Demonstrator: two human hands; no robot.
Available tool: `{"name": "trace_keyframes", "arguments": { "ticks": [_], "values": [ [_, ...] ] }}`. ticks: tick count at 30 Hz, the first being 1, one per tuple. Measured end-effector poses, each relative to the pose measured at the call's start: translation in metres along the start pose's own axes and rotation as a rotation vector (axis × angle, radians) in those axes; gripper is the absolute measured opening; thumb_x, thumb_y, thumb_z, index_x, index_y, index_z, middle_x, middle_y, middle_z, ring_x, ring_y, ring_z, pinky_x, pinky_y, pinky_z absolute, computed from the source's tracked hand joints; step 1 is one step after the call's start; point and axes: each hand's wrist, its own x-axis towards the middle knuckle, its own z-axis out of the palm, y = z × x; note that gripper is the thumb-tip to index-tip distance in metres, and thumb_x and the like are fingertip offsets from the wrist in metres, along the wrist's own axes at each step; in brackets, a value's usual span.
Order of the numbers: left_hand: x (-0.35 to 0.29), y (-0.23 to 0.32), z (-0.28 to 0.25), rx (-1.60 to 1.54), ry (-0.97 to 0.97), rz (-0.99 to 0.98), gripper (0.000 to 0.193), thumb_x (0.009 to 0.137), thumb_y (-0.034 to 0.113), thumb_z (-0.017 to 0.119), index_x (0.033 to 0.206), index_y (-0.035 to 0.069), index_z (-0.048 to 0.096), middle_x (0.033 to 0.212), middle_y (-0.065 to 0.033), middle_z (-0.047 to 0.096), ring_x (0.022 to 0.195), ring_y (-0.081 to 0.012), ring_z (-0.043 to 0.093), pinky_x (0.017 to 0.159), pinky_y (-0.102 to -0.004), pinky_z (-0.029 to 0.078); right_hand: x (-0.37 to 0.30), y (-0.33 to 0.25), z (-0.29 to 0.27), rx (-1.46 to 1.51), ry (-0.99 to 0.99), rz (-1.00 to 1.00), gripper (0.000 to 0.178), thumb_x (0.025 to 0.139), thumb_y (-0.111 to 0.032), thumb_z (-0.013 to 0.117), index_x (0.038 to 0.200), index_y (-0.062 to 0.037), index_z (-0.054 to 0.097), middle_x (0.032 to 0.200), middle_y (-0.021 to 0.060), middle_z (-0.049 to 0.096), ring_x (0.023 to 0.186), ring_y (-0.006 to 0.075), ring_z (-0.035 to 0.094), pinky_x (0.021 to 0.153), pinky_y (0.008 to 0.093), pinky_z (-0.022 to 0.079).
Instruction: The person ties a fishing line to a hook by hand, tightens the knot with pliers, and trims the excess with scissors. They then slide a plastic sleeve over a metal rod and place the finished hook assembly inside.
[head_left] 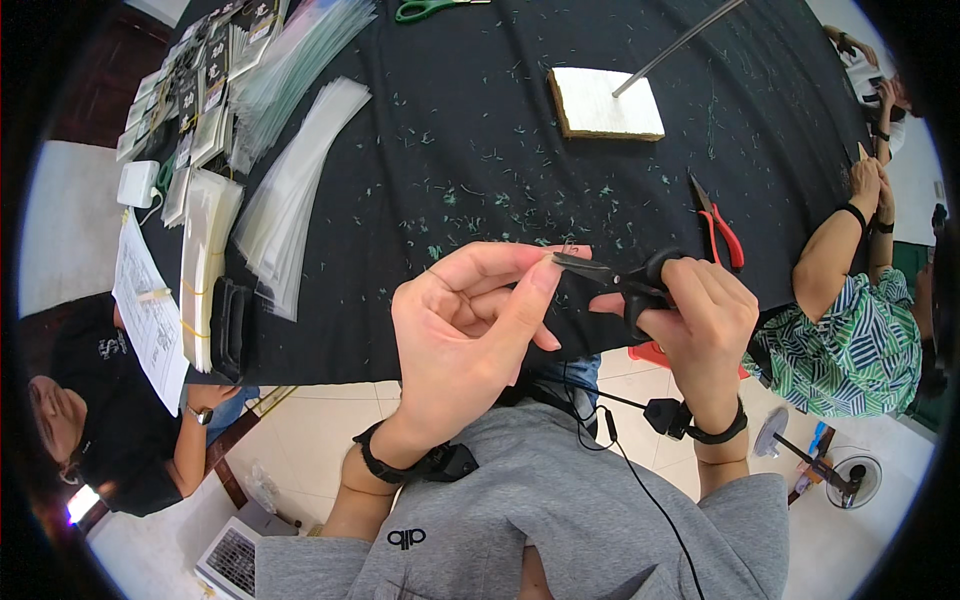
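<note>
My left hand [470, 325] is raised over the near edge of the black-covered table, thumb and forefinger pinched together. At their tips shows a tiny, thin, dark curled piece [570, 246], too small to name. In my right hand [705, 325] is a pair of small scissors [592, 268] with black handles, fingers in the loops. The scissor blades point left and reach the pinched fingertips of my left hand. Whether the blades touch the curled piece, I cannot tell.
Green thread clippings [520, 205] litter the black cloth [450, 110]. Red-handled pliers [722, 235] lie at right, beyond them a white block [605, 100] with a metal rod [680, 50]. Clear plastic sleeves [300, 200] and packets fill the left. People sit on both sides.
</note>
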Motion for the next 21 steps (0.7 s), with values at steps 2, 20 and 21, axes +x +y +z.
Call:
{"name": "trace_keyframes", "arguments": {
  "ticks": [2, 20, 21],
  "values": [
    [0.0, 0.0, 0.0, 0.006, 0.001, 0.0, 0.015, 0.088, 0.004, 0.062, 0.1, -0.006, 0.061, 0.101, -0.0179, 0.068, 0.062, -0.0064, 0.063, 0.046, -0.0151, 0.044, 0.0, 0.0, 0.001, 0.014, 0.005, 0.001, 0.033, 0.052, -0.013, 0.076, 0.076, -0.0033, 0.054, 0.068, 0.0062, 0.056, 0.057, 0.02, 0.052, 0.051, 0.032, 0.039],
    [0.003, -0.005, 0.005, 0.236, 0.104, 0.152, 0.014, 0.091, 0.005, 0.057, 0.099, -0.006, 0.06, 0.095, -0.0193, 0.068, 0.05, -0.0037, 0.054, 0.04, -0.0145, 0.039, 0.007, 0.002, 0.004, 0.09, -0.031, 0.25, 0.043, 0.054, -0.006, 0.078, 0.088, -0.0005, 0.052, 0.083, 0.0118, 0.053, 0.076, 0.0291, 0.055, 0.065, 0.0363, 0.043],
    [0.003, -0.005, 0.005, 0.264, 0.101, 0.161, 0.014, 0.091, 0.005, 0.058, 0.099, -0.006, 0.06, 0.095, -0.0185, 0.069, 0.051, -0.0036, 0.054, 0.041, -0.0146, 0.039, 0.01, -0.001, 0.003, 0.11, -0.065, 0.311, 0.048, 0.055, -0.006, 0.079, 0.093, -0.0003, 0.05, 0.089, 0.0118, 0.051, 0.083, 0.0307, 0.055, 0.069, 0.0375, 0.043]
  ]
}}
